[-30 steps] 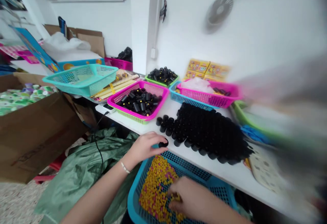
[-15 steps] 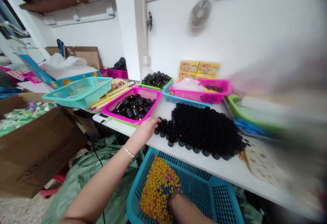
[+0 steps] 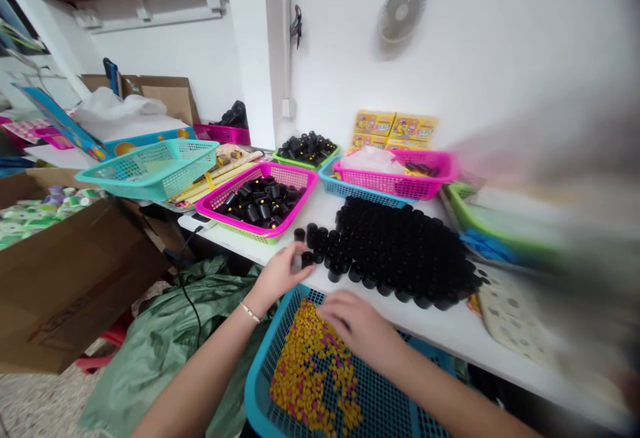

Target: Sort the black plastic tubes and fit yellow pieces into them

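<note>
At the table's front edge, my left hand (image 3: pixel 281 274) has its thumb and fingers around a small black cylinder (image 3: pixel 307 260). More black cylinders (image 3: pixel 400 245) stand upright in a dense block just to the right, with a few loose ones beside my fingers. My right hand (image 3: pixel 357 323) hovers over a blue basket (image 3: pixel 257 375), fingers curled and pressed together; whatever they hold is hidden. Small yellow and pink pieces (image 3: pixel 305 365) cover much of the left part of that basket.
A pink basket (image 3: pixel 203 206) of black cylinders with yellow tips sits to the left, near a turquoise basket (image 3: pixel 150 185). Behind the block stands another pink basket (image 3: pixel 385 188). A cardboard box (image 3: pixel 75 285) is at the left; a green basket (image 3: pixel 505 238) is blurred at the right.
My right hand has risen out of the yellow and pink pieces toward the table edge. My left hand has drawn a black cylinder nearer the front edge. The view has shifted slightly.
</note>
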A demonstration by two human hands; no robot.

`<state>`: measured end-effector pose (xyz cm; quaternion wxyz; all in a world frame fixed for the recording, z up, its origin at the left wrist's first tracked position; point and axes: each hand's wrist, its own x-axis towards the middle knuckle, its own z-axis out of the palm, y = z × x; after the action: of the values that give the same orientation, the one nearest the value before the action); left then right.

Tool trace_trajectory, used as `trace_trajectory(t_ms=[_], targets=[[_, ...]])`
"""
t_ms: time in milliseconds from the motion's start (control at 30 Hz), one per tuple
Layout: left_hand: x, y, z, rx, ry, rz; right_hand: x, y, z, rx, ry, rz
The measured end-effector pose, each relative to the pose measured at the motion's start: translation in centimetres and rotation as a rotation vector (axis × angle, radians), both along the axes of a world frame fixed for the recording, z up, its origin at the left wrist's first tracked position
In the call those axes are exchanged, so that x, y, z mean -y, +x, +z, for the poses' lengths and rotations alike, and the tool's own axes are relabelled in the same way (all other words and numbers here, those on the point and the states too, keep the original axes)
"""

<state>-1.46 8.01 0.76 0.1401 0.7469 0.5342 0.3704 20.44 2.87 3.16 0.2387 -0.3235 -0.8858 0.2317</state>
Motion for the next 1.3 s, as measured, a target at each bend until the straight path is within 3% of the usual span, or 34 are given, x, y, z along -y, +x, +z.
trace_trajectory(t_ms=[67, 133, 233, 333, 600, 700, 900, 1000, 1133, 1200, 1300], targets=[[0.0, -0.3, 0.0, 0.016, -0.02, -0.023, -2.7, -1.1, 2.5, -0.021, 0.154, -0.045], [-0.2, -0.5, 0.1, 0.029, -0.031, -0.044, -5.3, -2.4, 3.7, 0.005, 0.264, -0.074], [-0.7, -0.8, 0.1, 0.046, -0.04, -0.061, -8.3, -4.0, 3.8, 0.102, 0.321, -0.076], [-1.0, -1.0, 0.1, 0.056, -0.053, -0.069, -9.7, -4.8, 3.2, 0.163, 0.326, -0.058], [-1.1, -1.2, 0.0, 0.076, -0.078, -0.068, -9.2, -4.9, 3.3, 0.205, 0.301, -0.079], [-1.0, -1.1, 0.0, 0.082, -0.08, -0.049, -8.3, -4.9, 2.3, 0.219, 0.329, -0.141], [-1.1, -1.1, -0.1, 0.09, -0.089, -0.041, -6.7, -5.2, -0.3, 0.27, 0.54, -0.231], [-1.0, -1.2, 0.0, 0.087, -0.092, -0.04, -6.7, -5.5, -0.6, 0.278, 0.535, -0.237], [-0.7, -1.1, 0.0, 0.072, -0.073, -0.051, -7.7, -5.8, 0.9, 0.289, 0.396, -0.245], [-0.6, -1.1, -0.2, 0.061, -0.048, -0.051, -8.1, -5.2, 2.8, 0.268, 0.331, -0.25], [-0.3, -0.9, -0.5, 0.033, 0.008, -0.044, -7.5, -3.1, 6.2, 0.067, 0.365, -0.316]])
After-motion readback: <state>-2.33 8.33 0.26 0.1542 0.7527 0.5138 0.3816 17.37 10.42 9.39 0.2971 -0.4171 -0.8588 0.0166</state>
